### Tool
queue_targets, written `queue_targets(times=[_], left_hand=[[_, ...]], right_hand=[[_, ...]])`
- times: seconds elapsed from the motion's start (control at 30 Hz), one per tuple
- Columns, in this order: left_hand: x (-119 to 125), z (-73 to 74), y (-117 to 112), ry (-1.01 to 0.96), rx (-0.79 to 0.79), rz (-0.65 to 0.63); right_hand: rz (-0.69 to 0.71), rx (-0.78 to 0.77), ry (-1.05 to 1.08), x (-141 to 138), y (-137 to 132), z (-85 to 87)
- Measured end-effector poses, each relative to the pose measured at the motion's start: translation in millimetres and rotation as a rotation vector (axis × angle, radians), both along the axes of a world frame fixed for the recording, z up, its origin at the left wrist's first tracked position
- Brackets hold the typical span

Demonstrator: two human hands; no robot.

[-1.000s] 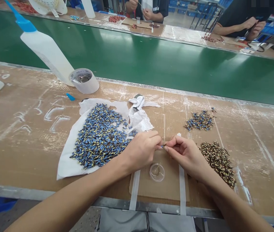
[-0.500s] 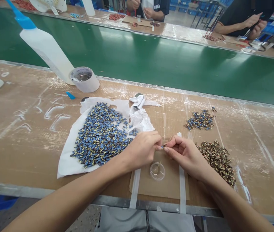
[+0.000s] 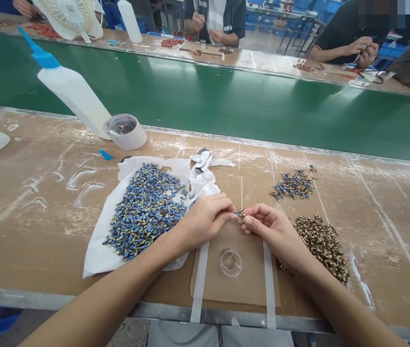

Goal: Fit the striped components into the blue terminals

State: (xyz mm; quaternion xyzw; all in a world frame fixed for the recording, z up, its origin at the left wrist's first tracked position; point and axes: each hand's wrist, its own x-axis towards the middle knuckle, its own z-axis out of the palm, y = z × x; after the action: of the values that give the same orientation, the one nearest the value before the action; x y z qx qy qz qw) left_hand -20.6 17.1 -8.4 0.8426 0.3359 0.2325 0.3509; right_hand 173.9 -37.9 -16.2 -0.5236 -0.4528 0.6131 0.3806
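Note:
My left hand (image 3: 207,219) pinches a small blue piece (image 3: 238,214) between thumb and fingertips. Meeting it tip to tip, my right hand (image 3: 276,230) is closed on a tiny dark brown and cream piece (image 3: 241,214); whether the two pieces are joined I cannot tell. Left of my left hand, a pile of small blue, yellow and dark pieces (image 3: 147,207) lies on a white cloth (image 3: 98,250). A pile of dark brown and cream pieces (image 3: 322,246) is partly hidden behind my right hand. Below my fingers sits a small clear cup (image 3: 230,263) on a taped cardboard sheet (image 3: 239,294).
A smaller pile with blue parts (image 3: 293,185) lies at the right. A tape roll (image 3: 127,135) leans against a tilted white bottle (image 3: 75,96), near a blue cap (image 3: 105,154). Beyond runs a green conveyor belt (image 3: 226,101), with co-workers (image 3: 215,21) at the far bench.
The view has tilted up slightly, so the bench appears lower. My fingertips remain together, with the pieces between them showing a little more. A thin stick is no longer visible in the cup.

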Motion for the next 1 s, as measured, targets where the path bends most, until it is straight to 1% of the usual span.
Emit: queue_targets(times=[0.23, 0.3, 0.47, 0.77, 1.0], left_hand=[[0.7, 0.4, -2.8, 0.063, 0.021, -0.004], [2.0, -1.0, -4.7, 0.072, 0.021, 0.002], [5.7, -7.7, -9.8, 0.072, 0.015, 0.021], [10.8, -13.1, -13.4, 0.079, -0.031, 0.066], [10.5, -12.5, -15.1, 0.069, -0.064, 0.090]], right_hand=[[0.000, 0.029, -0.010, -3.7, -2.5, -4.3], [0.019, 0.047, -0.017, -5.4, -3.8, -6.1], [0.087, 0.096, -0.111, -6.9, -4.5, -7.3], [0.095, 0.161, -0.266, -10.5, -4.2, -10.4], [0.077, 0.153, -0.230, -11.9, -5.5, -12.4]])
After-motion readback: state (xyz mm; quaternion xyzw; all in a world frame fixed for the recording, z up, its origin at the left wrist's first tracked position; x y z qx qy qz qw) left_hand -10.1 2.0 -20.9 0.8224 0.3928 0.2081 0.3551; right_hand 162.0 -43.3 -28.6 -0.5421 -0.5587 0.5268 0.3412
